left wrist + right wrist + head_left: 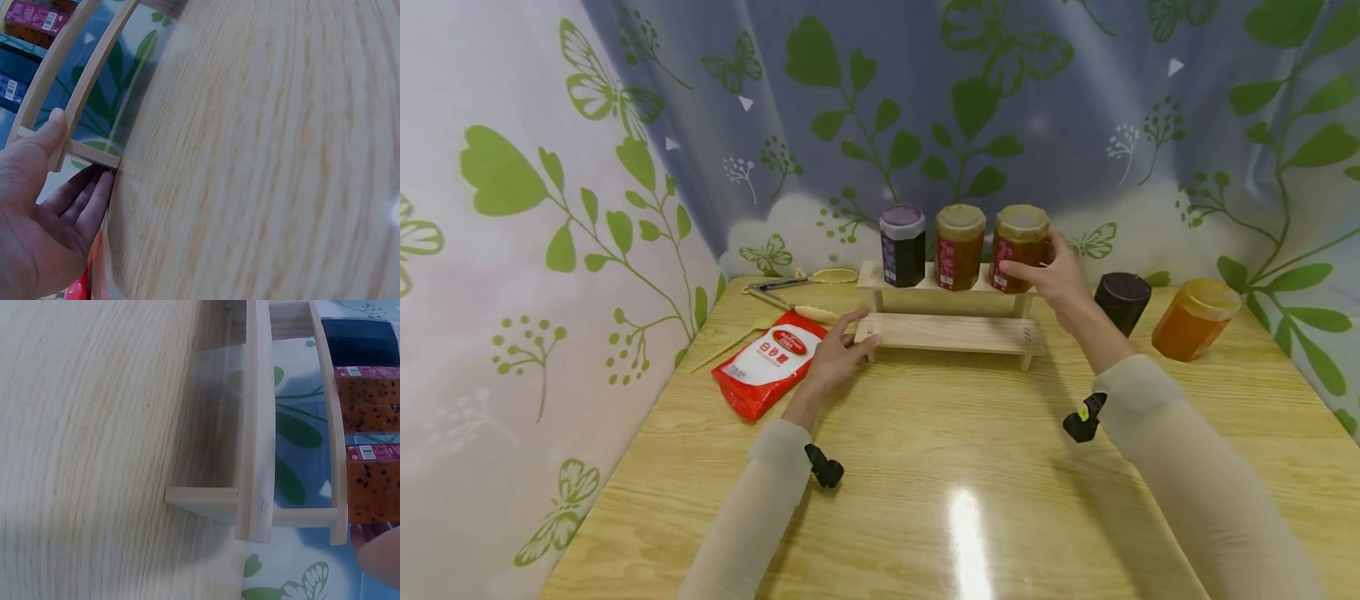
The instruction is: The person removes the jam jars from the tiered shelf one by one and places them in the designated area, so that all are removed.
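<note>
A two-tier wooden rack (955,332) stands at the back of the table. At the left end of its lower step, my left hand (838,354) grips the rack, thumb on the board and fingers beside the leg in the left wrist view. My right hand (1063,283) holds an amber jar (1017,242) with a yellowish lid at the right end of the upper step. Dark specks show inside this jar in the right wrist view. Beside it on that step are a similar amber jar (958,250) and a dark jar (903,250) with a purple lid.
Left of the rack lie a red-and-white bag (767,362), tongs (790,282) and a thin yellowish utensil (730,343). Right of it stand a dark jar (1122,302) and an orange jar (1195,321). A patterned curtain (880,108) hangs behind the table.
</note>
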### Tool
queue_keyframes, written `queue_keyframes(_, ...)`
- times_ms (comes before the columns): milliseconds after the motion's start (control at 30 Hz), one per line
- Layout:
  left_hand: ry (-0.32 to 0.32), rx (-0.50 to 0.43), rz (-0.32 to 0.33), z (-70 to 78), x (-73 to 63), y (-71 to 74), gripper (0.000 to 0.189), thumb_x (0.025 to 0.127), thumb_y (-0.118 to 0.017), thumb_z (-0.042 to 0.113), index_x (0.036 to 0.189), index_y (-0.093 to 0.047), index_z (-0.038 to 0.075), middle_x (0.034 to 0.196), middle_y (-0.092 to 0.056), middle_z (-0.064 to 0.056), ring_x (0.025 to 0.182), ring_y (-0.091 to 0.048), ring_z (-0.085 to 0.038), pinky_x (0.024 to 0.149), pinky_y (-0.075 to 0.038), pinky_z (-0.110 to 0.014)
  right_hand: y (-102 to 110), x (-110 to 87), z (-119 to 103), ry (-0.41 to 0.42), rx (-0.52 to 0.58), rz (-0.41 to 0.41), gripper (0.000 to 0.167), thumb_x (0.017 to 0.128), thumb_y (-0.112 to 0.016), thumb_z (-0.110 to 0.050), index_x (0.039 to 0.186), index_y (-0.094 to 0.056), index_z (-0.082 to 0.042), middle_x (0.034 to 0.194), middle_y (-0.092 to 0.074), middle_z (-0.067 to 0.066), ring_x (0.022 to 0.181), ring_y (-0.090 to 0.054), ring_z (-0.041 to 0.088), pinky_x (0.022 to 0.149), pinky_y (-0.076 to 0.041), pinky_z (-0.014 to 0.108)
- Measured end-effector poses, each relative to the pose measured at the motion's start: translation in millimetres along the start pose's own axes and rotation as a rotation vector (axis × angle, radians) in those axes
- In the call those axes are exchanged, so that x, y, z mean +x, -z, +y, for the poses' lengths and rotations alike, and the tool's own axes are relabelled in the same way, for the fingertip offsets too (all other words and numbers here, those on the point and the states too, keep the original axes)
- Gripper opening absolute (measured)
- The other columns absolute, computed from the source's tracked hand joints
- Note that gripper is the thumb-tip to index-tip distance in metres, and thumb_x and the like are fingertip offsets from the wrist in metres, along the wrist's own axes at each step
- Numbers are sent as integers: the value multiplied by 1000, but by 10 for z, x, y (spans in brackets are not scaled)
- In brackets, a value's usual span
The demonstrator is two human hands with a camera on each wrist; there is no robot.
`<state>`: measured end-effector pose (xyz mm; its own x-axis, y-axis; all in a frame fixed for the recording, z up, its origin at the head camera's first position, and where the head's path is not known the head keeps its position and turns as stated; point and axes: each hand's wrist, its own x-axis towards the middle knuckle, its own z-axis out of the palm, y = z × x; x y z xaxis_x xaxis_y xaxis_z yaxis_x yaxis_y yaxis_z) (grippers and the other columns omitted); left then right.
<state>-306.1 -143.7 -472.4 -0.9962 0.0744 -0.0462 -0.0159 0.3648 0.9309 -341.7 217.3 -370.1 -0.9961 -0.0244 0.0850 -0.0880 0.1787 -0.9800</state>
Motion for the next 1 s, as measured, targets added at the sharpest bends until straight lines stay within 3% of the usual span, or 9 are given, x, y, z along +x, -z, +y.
queue_keyframes(500,-5,-38,-5,-1,10,-2,61,99,-73,38,155,-49,32,105,-76,-15,88,-69,-24,84,-54,-38,-99,-33,-2,14,-61,113,87,92,-83,-28,161,-34,-10,157,-46,15,144,-44,32,116,-39,50)
queue_keyframes(733,-1,-33,-4,5,6,-2,61,99,-73,39,154,-49,33,106,-76,-14,90,-69,-24,84,-54,-38,-19,-112,-62,8,-92,115,86,91,-84,-31,159,-37,-9,154,-48,15,141,-47,32,114,-41,50)
queue_keyframes(1000,2,-29,-15,6,4,4,61,100,-72,38,155,-48,33,110,-76,-13,92,-70,-23,88,-55,-39,174,-268,-241,2,-96,137,89,89,-84,-41,161,-37,-19,156,-47,12,142,-45,30,117,-38,50)
